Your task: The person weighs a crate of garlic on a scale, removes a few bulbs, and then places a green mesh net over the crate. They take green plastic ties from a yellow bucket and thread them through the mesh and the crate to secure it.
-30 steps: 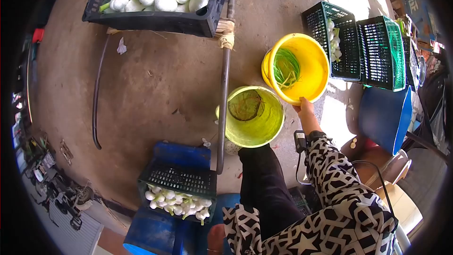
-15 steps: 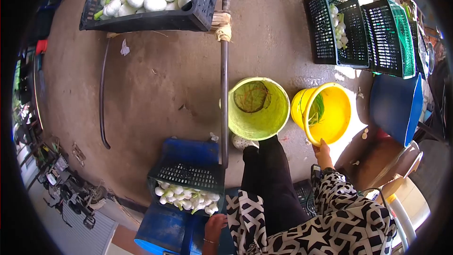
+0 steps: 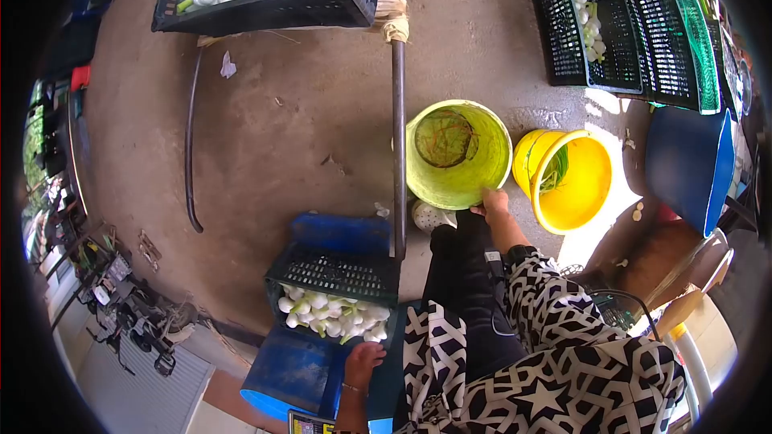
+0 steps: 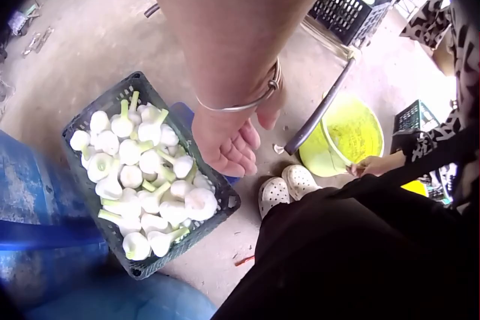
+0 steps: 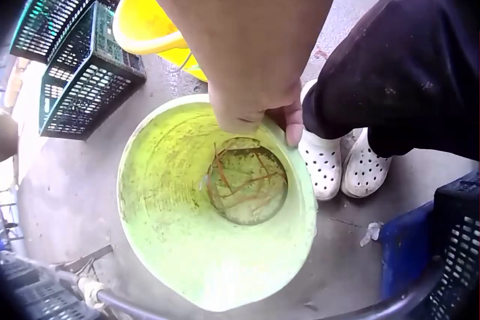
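Note:
The right hand (image 3: 494,207) grips the near rim of a lime-green bucket (image 3: 426,181); in the right wrist view the hand (image 5: 259,114) has its fingers over the rim of the bucket (image 5: 157,207), with brownish bits at the bottom. A yellow bucket (image 3: 595,185) holding green strands (image 3: 555,170) stands just right of it. The left hand (image 3: 363,360) hangs beside a dark crate (image 3: 330,273) of white bulbs (image 3: 326,313). In the left wrist view that hand (image 4: 229,144) has loosely curled fingers over the crate's edge, holding nothing.
A black crate of bulbs (image 3: 273,6) sits at the upper left beside a metal pole (image 3: 399,128). Green crates (image 3: 595,72) and a blue container (image 3: 683,161) stand at the right. Blue barrels (image 3: 289,370) lie under the near crate. White clogs (image 5: 322,166) are close to the bucket.
The right hand has let go of the yellow bucket, which was moved rightward and down, and has moved left to the lime-green bucket's rim. The left hand has come into view near the bulbs.

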Available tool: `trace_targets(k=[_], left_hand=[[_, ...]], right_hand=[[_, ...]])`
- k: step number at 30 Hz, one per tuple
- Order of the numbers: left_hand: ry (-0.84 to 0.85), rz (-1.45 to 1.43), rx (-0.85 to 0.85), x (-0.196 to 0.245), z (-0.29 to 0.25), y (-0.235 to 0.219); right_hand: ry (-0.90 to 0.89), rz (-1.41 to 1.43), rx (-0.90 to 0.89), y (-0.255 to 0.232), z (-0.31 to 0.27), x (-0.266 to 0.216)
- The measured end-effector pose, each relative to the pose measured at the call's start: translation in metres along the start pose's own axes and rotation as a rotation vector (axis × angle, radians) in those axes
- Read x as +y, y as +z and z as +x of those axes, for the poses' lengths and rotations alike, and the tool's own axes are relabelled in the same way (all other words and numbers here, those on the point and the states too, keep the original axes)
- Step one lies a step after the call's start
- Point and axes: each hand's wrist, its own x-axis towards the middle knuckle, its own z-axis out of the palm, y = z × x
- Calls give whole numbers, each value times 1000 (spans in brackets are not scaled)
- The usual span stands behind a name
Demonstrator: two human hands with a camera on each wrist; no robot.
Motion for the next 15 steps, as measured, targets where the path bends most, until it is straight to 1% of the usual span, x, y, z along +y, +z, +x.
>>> trace_targets(k=[1, 3, 4, 5, 6, 7, 8, 9, 10, 11, 12, 13, 15], left_hand=[[-2, -2, 4, 2, -2, -4], [23, -7, 51, 7, -3, -6], [30, -96, 61, -3, 1, -8], [17, -114, 62, -4, 0, -7], [33, -82, 36, -4, -1, -7], [50, -53, 15, -5, 0, -7], [-152, -289, 18, -18, 8, -6], [-9, -144, 25, -15, 2, -1], [-49, -164, 25, -27, 5, 0], [-84, -185, 20, -40, 11, 2], [-86, -209, 39, -46, 14, 5], [-109, -244, 21, -51, 15, 8], [-133, -291, 5, -55, 13, 12]], right_hand=[[2, -3, -3, 3, -4, -4], [-159, 66, 48, -1, -24, -26], [-176, 95, 52, -5, -30, -38], [-190, 117, 55, -11, -35, -51], [-213, 207, 12, -15, -37, -66], [-192, 229, 44, -24, -20, -75], [-148, 219, 67, -31, -2, -89], [-163, 284, 33, -38, 17, -100], [-200, 352, 56, -35, 15, -118], [-243, 449, -57, -46, 37, -125], [-250, 467, -28, -50, 56, -134], [-228, 542, 0, -49, 62, -139], [-125, 649, -154, -52, 62, -139]])
